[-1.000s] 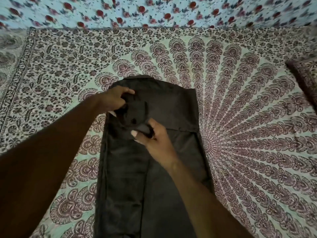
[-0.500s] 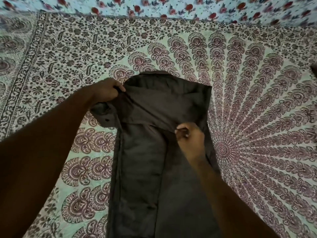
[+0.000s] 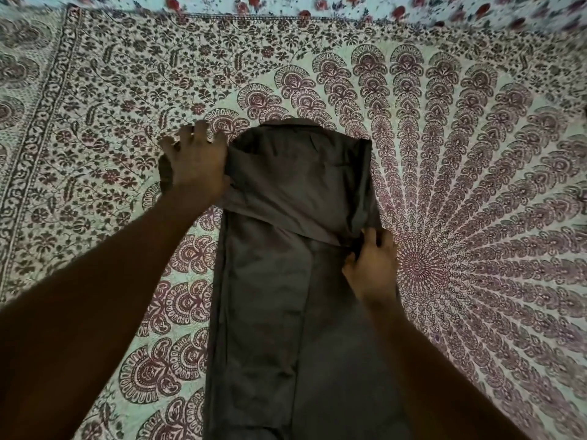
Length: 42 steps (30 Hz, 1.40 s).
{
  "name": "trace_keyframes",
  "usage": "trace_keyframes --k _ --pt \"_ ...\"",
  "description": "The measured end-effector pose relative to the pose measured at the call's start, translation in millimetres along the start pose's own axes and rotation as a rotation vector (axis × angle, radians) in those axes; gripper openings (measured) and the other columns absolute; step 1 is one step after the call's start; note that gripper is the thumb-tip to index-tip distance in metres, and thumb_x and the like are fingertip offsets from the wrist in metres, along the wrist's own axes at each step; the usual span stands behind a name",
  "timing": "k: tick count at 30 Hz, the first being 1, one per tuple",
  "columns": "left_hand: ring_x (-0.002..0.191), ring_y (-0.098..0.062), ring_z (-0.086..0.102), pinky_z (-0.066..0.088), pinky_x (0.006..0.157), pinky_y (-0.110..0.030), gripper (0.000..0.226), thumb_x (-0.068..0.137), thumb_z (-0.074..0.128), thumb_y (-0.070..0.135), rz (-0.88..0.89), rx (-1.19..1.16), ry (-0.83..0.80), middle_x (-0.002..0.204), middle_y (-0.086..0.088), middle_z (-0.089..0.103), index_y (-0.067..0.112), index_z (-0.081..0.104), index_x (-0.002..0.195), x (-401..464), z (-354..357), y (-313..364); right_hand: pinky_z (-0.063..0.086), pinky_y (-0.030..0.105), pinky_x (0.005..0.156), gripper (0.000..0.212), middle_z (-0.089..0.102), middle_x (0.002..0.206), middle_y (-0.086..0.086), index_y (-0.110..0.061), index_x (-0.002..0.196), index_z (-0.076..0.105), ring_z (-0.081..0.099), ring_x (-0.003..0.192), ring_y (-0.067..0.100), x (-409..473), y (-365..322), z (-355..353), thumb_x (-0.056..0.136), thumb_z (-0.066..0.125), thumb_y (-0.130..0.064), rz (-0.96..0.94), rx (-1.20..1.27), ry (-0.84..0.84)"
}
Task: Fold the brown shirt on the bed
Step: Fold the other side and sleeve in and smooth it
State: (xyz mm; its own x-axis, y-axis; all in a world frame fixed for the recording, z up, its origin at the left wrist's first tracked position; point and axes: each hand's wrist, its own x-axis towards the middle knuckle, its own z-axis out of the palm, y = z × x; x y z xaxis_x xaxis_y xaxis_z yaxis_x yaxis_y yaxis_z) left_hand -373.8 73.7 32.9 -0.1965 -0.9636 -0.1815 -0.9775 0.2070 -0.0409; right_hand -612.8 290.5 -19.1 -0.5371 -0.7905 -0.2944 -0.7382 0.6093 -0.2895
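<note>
Lying along the middle of the bed (image 3: 95,90), on a patterned spread, with the far end toward the top of the view and the near end running out of view at the bottom: the brown shirt (image 3: 286,312).

Starting at the left: pressing down with spread, fairly straight fingers at the shirt's far left corner, half on the cloth and half on the spread, the left hand (image 3: 195,163). Gripping nothing there, only pinning the corner flat, as far as can be seen.

Moving to the middle: already narrowed into a long strip, with lengthwise edges showing on the lower part, so judging both sides to be turned in. Crossing the top part at a slant, from the left hand down to the right, a sleeve or flap (image 3: 295,192) laid over the body, still rumpled and not lying square.

Ending at the right: pinching the lower end of that flap at the shirt's right edge, with thumb and fingers curled on the cloth, the right hand (image 3: 371,265).

Judging the task roughly halfway: narrowing looking done, flap being set and smoothed. Remaining, by this reading: flattening that flap, then folding the long strip crosswise into a compact stack.
</note>
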Motion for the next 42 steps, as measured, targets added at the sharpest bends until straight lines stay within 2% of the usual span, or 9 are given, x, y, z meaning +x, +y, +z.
trace_keyframes --k 3,8,15,18,23,29,35,39,42 --pt "0.136 -0.035 0.038 0.029 0.106 -0.056 0.068 0.071 0.072 0.016 0.288 -0.083 0.106 0.147 -0.013 0.043 0.012 0.051 0.136 -19 10 54 0.046 0.056 0.097 0.048 0.046 0.132 0.02 -0.007 0.122 0.05 0.046 0.122 0.041 -5 5 -2 0.078 0.065 -0.018 0.021 -0.088 0.015" --pt "0.141 -0.021 0.035 0.028 0.103 -0.049 0.061 0.085 0.059 0.014 0.489 -0.337 -0.109 0.151 0.001 0.043 0.024 0.045 0.144 -16 36 145 0.046 0.051 0.098 0.043 0.055 0.125 0.016 -0.009 0.121 0.051 0.057 0.114 0.039 -15 20 -5 0.082 0.061 -0.022 0.062 -0.083 -0.058" --pt "0.15 -0.036 0.022 0.017 0.122 -0.052 0.076 0.097 0.063 0.033 0.29 -0.665 -0.389 0.16 -0.009 0.036 0.02 0.021 0.159 28 43 212 0.052 0.047 0.088 0.048 0.059 0.122 0.015 -0.011 0.132 0.054 0.061 0.105 0.038 -14 36 -3 0.086 0.056 -0.024 0.022 0.037 -0.002" --pt "0.148 -0.038 0.029 0.024 0.121 -0.053 0.094 0.083 0.076 0.049 0.218 -0.697 -0.429 0.156 -0.013 0.041 0.012 0.029 0.156 42 46 215 0.053 0.046 0.082 0.045 0.061 0.122 0.016 -0.011 0.129 0.057 0.064 0.1 0.039 -13 40 -3 0.086 0.055 -0.024 -0.019 0.045 0.01" --pt "0.142 -0.032 0.035 0.017 0.113 -0.048 0.054 0.089 0.073 0.042 0.154 -0.579 -0.19 0.141 -0.009 0.054 0.014 0.059 0.133 48 26 213 0.053 0.043 0.071 0.034 0.063 0.116 0.016 -0.01 0.119 0.06 0.067 0.089 0.04 -13 46 -4 0.087 0.059 -0.021 -0.032 0.066 0.006" --pt "0.127 -0.039 0.05 0.043 0.099 -0.047 0.037 0.094 0.065 0.028 0.201 -0.465 -0.075 0.135 -0.02 0.051 0.006 0.057 0.122 46 33 202 0.055 0.041 0.066 0.039 0.063 0.11 0.016 -0.011 0.124 0.059 0.066 0.081 0.039 -17 46 5 0.087 0.059 -0.022 -0.194 0.123 -0.067" --pt "0.11 -0.035 0.06 0.055 0.078 -0.049 0.044 0.092 0.065 0.029 0.2 -0.432 0.206 0.136 -0.014 0.044 0.013 0.047 0.129 -20 36 207 0.048 0.049 0.092 0.045 0.06 0.118 0.008 -0.02 0.119 0.056 0.058 0.107 0.032 -56 61 15 0.083 0.063 -0.046 -0.041 -0.03 0.02" --pt "0.104 -0.042 0.063 0.05 0.078 -0.046 0.038 0.095 0.057 0.04 0.2 -0.552 -0.013 0.115 -0.014 0.064 0.018 0.045 0.124 -100 57 205 0.047 0.048 0.089 0.04 0.062 0.112 0.008 -0.019 0.112 0.06 0.061 0.102 0.032 -93 71 23 0.083 0.061 -0.047 -0.003 -0.094 -0.016" --pt "0.105 -0.044 0.063 0.054 0.087 -0.05 0.061 0.09 0.061 0.051 0.124 -0.68 -0.249 0.109 -0.017 0.067 0.028 0.032 0.139 -154 78 204 0.046 0.051 0.093 0.037 0.061 0.115 0.009 -0.019 0.115 0.06 0.062 0.108 0.034 -123 80 24 0.086 0.06 -0.043 0.009 -0.078 -0.064"
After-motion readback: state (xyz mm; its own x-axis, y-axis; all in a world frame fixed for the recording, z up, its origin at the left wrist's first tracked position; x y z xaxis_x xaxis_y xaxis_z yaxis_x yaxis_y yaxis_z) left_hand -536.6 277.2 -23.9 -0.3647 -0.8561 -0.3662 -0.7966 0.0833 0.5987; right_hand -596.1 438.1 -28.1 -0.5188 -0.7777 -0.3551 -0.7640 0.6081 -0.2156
